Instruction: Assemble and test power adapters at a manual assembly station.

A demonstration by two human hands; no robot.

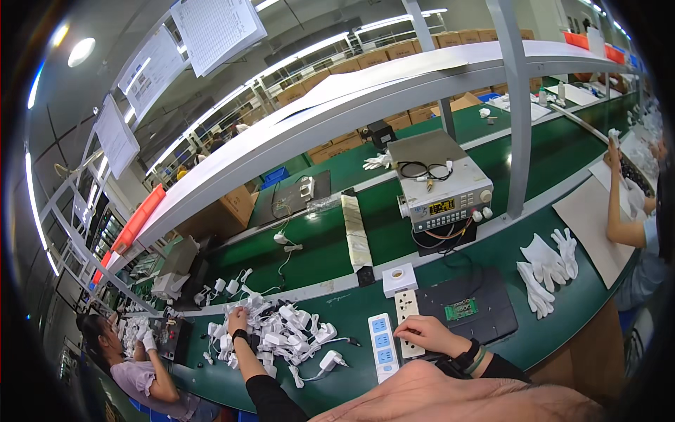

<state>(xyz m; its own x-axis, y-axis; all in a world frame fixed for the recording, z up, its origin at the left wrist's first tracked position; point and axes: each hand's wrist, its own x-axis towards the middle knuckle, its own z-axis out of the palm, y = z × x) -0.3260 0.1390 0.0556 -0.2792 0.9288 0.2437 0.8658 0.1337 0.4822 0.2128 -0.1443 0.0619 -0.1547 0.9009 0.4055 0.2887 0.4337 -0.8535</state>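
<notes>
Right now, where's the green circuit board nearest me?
In the head view, the green circuit board lies right of centre on the black mat, beyond and right of your right hand.

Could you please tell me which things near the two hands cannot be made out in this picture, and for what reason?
In the head view:
Whether the left hand grips anything: too small among the white adapters.
What lies deeper in that pile: hidden by the upper adapters.
Part of the beige socket strip: covered by the right hand.
Fine details of the green circuit board: too small.
The co-worker at the right: cut off by the picture's dark edge.
</notes>
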